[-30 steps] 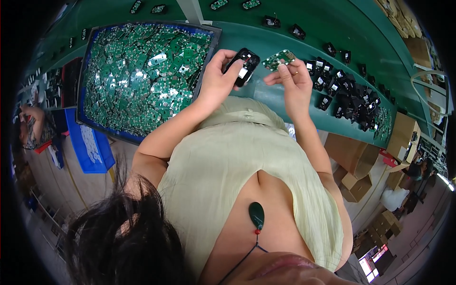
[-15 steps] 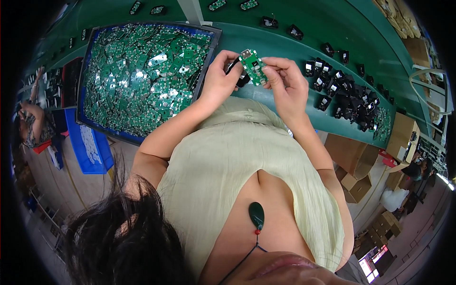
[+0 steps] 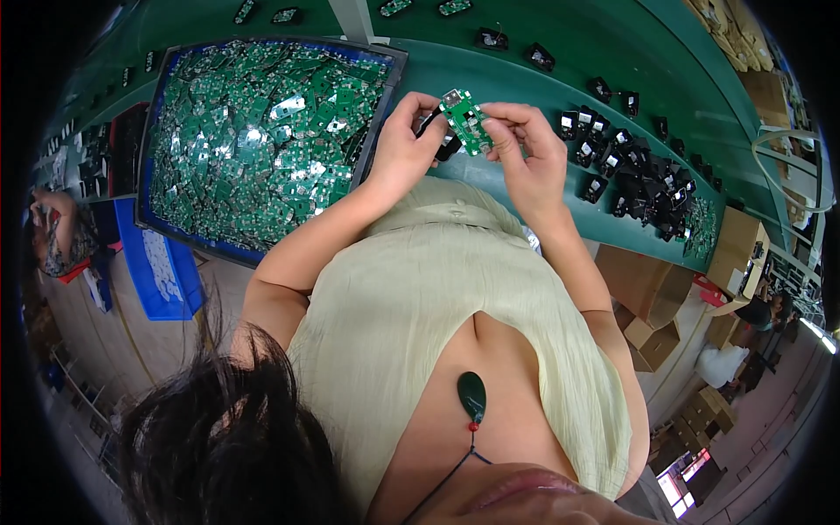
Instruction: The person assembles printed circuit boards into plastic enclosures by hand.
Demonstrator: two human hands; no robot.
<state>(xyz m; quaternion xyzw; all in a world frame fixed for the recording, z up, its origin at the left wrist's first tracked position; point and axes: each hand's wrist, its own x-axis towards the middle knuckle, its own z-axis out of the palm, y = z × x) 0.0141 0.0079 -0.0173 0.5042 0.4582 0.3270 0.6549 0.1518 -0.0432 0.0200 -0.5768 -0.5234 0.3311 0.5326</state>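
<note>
Circuit board (image 3: 466,122) is pinched near one end by the right hand (image 3: 530,157), partly hiding the black casing (image 3: 449,149) gripped in the left hand (image 3: 404,144) above the counter (image 3: 493,180), and could be dropped if that narrow hold slipped.

Glossy circuit board (image 3: 467,123) with metal port (image 3: 451,98), black plastic casings (image 3: 645,186), matt cardboard box (image 3: 737,252), crinkled cloth top (image 3: 420,297)

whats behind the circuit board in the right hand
Behind the circuit board in the right hand, parts of a black casing held in the left hand show. The board covers much of it, so that part is hidden.
</note>
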